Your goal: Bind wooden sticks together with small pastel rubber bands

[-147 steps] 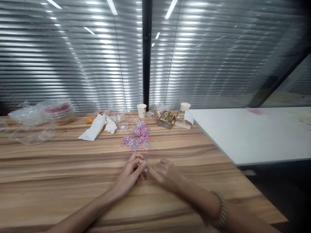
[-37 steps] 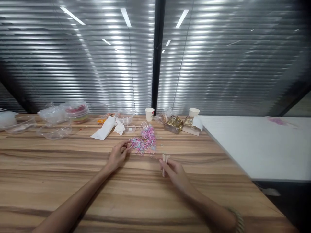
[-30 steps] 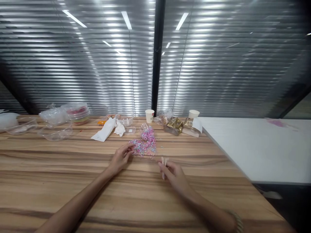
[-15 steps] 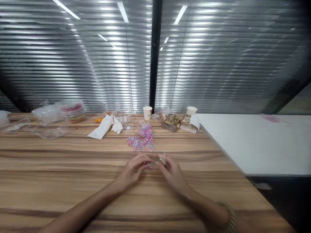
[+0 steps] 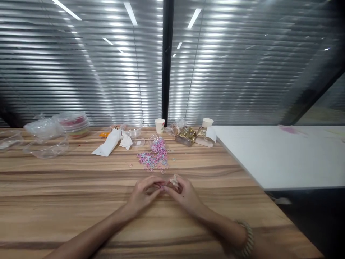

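My left hand (image 5: 145, 192) is closed in a pinch on small pink and blue pieces (image 5: 162, 187), just in front of the pile. My right hand (image 5: 184, 196) meets it fingertip to fingertip, its fingers curled round a crumpled whitish scrap (image 5: 174, 181). Beyond both hands lies a loose heap of small pink, purple and blue pieces (image 5: 153, 158), spilling from a clear plastic cup (image 5: 154, 137) on its side. How the pieces between my fingertips are joined is too small to tell.
On the wooden table (image 5: 81, 205), paper cups (image 5: 160, 126), gold wrappers (image 5: 188, 135), a white paper sleeve (image 5: 108, 143), crumpled tissue (image 5: 125, 141) and clear containers (image 5: 74, 124) stand along the back. A white table (image 5: 285, 158) adjoins on the right.
My hands have come together and their fingertips now meet. The whitish scrap shows more plainly in my right hand. The whole view has shifted slightly.
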`<state>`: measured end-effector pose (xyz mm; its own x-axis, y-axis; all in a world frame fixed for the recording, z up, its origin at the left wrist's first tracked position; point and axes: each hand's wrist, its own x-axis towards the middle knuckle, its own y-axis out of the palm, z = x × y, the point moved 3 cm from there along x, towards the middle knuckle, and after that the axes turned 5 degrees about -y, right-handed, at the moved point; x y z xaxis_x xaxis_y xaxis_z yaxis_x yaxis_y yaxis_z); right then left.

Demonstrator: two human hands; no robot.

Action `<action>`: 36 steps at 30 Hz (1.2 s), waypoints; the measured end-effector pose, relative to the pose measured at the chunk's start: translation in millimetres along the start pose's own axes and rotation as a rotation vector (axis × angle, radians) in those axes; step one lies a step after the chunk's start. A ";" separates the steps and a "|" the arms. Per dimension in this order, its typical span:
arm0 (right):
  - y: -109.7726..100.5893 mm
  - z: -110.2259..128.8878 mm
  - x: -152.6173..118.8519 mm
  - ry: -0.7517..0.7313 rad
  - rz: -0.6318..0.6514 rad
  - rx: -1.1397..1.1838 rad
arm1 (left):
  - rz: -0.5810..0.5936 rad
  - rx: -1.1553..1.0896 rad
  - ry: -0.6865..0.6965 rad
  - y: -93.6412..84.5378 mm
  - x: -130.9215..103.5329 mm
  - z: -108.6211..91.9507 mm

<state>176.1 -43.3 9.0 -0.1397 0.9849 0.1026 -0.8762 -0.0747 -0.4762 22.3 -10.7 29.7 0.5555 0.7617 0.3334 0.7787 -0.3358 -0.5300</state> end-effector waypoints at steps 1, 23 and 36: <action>0.1 -1.0 0.4 0.019 -0.003 0.002 | -0.003 -0.009 -0.008 0.3 0.0 1.0; 2.0 -6.8 4.0 0.118 0.134 0.049 | 0.019 -0.192 -0.177 4.9 3.1 8.0; 2.1 -1.8 3.1 0.089 0.149 0.056 | 0.067 -0.331 -0.357 6.1 6.8 13.3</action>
<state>174.6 -40.1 6.8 -0.2307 0.9720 -0.0448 -0.8734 -0.2271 -0.4308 27.0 -0.2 18.3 0.5182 0.8552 -0.0117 0.8276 -0.5049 -0.2452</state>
